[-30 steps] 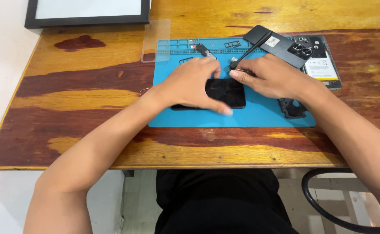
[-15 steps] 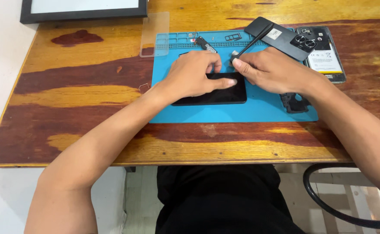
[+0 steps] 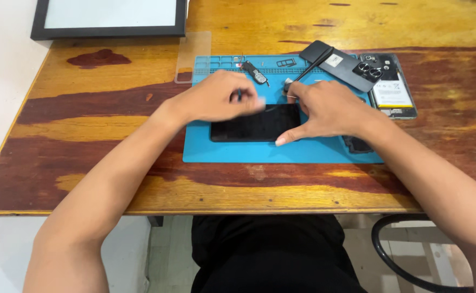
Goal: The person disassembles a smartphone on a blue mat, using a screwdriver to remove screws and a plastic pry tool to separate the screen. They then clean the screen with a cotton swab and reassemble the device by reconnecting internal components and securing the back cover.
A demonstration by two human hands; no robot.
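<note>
A worn wooden table [image 3: 113, 114] with yellow and dark reddish-brown grain fills the view. A rectangular blue silicone work mat [image 3: 232, 154] lies toward its far right. A black-framed white board [image 3: 108, 19] sits at the far left corner. On the mat's middle lies a flat black rectangular phone screen [image 3: 254, 126], face up. An opened phone body with exposed battery [image 3: 391, 87] rests at the mat's far right corner (partly off the mat), a dark grey back cover [image 3: 338, 65] lying just beside it. A clear plastic sheet [image 3: 193, 57] lies at the mat's far left corner.

The left hand [image 3: 216, 97] hovers over the screen's far edge, fingers curled together, blurred; whether they pinch anything cannot be told. The right hand [image 3: 325, 108] presses on the screen's right end, thumb spread along its near edge, fingers pinching a thin black tool [image 3: 309, 69].
</note>
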